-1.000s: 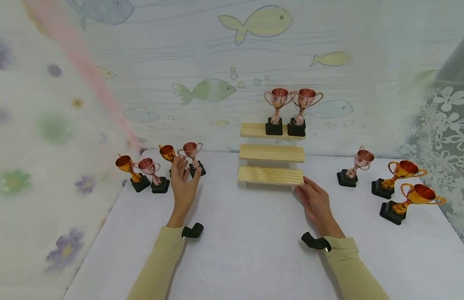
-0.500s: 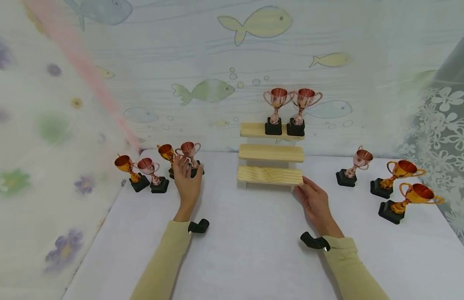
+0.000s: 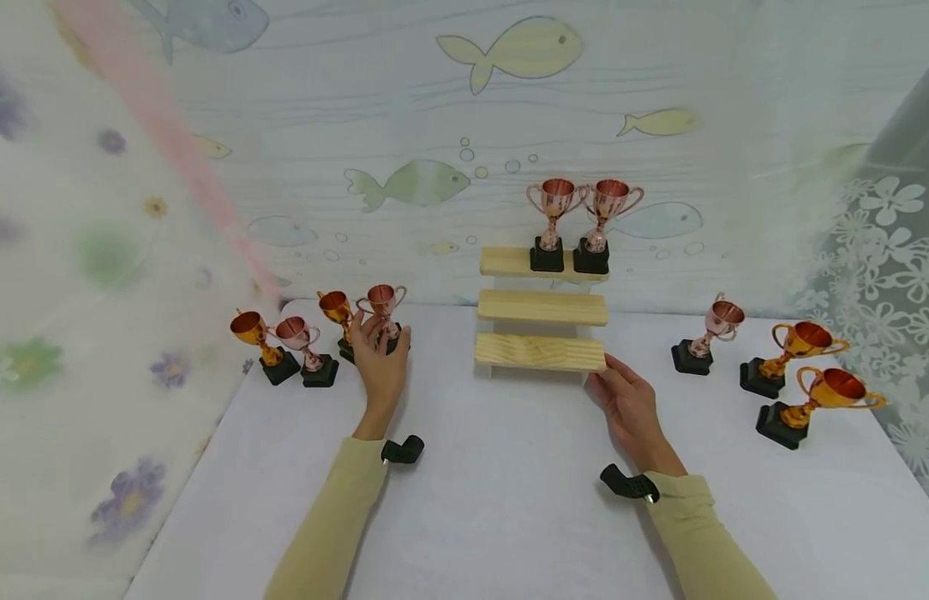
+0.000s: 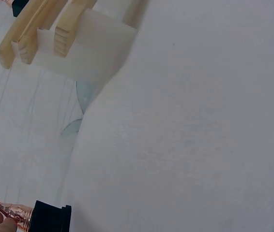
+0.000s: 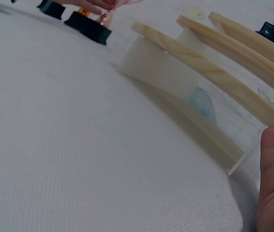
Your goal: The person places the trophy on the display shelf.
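A rose-gold trophy cup (image 3: pixel 382 300) on a black base stands at the left back of the table. My left hand (image 3: pixel 382 362) has its fingers round its stem; the left wrist view shows fingertips at the stem (image 4: pixel 16 211) just above the black base. Right behind that hand is a gold trophy (image 3: pixel 335 308), partly covered by it. My right hand (image 3: pixel 632 404) holds the right end of the lowest step of a three-step wooden stand (image 3: pixel 539 352). In the right wrist view its fingers (image 5: pixel 271 159) lie against the board's end and clear side panel.
Two rose-gold trophies (image 3: pixel 557 200) stand on the top step. Further left are a gold trophy (image 3: pixel 250 329) and a pink one (image 3: pixel 297 333). On the right stand a pink trophy (image 3: pixel 722 321) and two gold ones (image 3: pixel 839 387). A fish-print curtain (image 3: pixel 404 108) hangs behind.
My left hand has moved slightly right and its fingers have come round the rose-gold trophy's stem. That trophy has shifted a little. My right hand stays at the stand.
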`<control>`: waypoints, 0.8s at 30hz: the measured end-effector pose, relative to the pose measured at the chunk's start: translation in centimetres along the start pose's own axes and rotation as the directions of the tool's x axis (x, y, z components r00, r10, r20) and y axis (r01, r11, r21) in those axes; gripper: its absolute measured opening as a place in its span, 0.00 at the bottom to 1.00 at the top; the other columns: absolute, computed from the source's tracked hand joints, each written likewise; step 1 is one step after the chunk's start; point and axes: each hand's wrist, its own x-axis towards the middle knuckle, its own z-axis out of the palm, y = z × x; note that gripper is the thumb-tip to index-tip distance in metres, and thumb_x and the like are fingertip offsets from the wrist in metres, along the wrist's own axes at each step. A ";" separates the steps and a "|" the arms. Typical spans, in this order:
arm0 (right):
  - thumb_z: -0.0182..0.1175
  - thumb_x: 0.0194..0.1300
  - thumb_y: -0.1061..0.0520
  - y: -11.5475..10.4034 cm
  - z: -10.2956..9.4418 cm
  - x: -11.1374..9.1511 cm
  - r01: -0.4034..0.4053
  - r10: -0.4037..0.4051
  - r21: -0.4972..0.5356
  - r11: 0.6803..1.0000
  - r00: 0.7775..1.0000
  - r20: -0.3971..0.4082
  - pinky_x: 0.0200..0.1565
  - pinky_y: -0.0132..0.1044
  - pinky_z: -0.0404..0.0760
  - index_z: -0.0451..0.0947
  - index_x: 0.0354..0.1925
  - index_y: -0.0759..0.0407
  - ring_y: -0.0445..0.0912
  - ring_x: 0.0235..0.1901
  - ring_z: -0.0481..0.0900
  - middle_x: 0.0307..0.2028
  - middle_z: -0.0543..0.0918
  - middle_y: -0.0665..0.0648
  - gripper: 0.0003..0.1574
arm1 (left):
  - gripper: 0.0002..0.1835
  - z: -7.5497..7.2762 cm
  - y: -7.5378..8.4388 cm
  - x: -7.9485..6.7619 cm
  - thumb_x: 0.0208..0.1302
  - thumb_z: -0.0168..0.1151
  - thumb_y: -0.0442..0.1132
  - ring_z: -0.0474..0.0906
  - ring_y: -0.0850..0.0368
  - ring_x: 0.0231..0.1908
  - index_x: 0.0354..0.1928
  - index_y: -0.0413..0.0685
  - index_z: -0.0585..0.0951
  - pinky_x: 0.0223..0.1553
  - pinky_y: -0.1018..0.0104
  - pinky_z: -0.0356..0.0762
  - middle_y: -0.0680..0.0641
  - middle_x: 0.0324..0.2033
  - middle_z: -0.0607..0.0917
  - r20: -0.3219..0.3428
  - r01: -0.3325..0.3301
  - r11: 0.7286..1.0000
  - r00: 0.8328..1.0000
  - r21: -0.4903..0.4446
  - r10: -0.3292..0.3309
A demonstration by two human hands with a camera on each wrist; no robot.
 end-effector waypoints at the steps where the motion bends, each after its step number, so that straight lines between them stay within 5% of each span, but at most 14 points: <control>1: 0.50 0.78 0.64 0.0 0.0 0.0 -0.001 0.001 0.000 1.000 1.000 0.001 0.59 0.26 0.78 0.56 0.77 0.61 0.34 0.50 0.82 0.59 0.75 0.51 0.35 | 0.44 0.1 0.5 0.0 0.64 0.66 0.25 0.63 0.36 0.70 0.77 0.35 0.52 0.74 0.42 0.59 0.28 0.66 0.65 0.002 0.005 1.000 1.000 0.006 -0.005; 4: 0.51 0.77 0.64 0.0 0.0 0.0 -0.002 0.002 0.000 1.000 1.000 0.003 0.58 0.26 0.79 0.56 0.77 0.61 0.35 0.50 0.82 0.58 0.75 0.50 0.35 | 0.43 0.6 1.8 -0.1 0.64 0.66 0.25 0.61 0.35 0.71 0.76 0.31 0.53 0.75 0.43 0.57 0.27 0.68 0.65 -0.004 0.007 1.000 1.000 0.019 -0.007; 17: 0.51 0.77 0.64 0.1 -0.1 0.0 0.005 -0.005 0.004 1.000 1.000 -0.007 0.59 0.27 0.78 0.61 0.74 0.59 0.35 0.51 0.83 0.59 0.75 0.51 0.30 | 0.42 2.3 0.9 1.5 0.65 0.65 0.25 0.69 0.37 0.66 0.76 0.34 0.55 0.71 0.43 0.64 0.29 0.64 0.72 -0.102 -0.038 0.999 0.994 -0.033 0.034; 24: 0.51 0.78 0.63 0.1 -0.1 0.0 0.012 -0.012 -0.008 1.000 1.000 0.005 0.60 0.27 0.77 0.61 0.74 0.60 0.35 0.51 0.83 0.58 0.75 0.51 0.30 | 0.41 2.8 1.3 2.1 0.64 0.67 0.24 0.72 0.36 0.59 0.75 0.34 0.57 0.62 0.38 0.71 0.27 0.57 0.73 -0.111 -0.077 0.996 0.991 0.035 0.081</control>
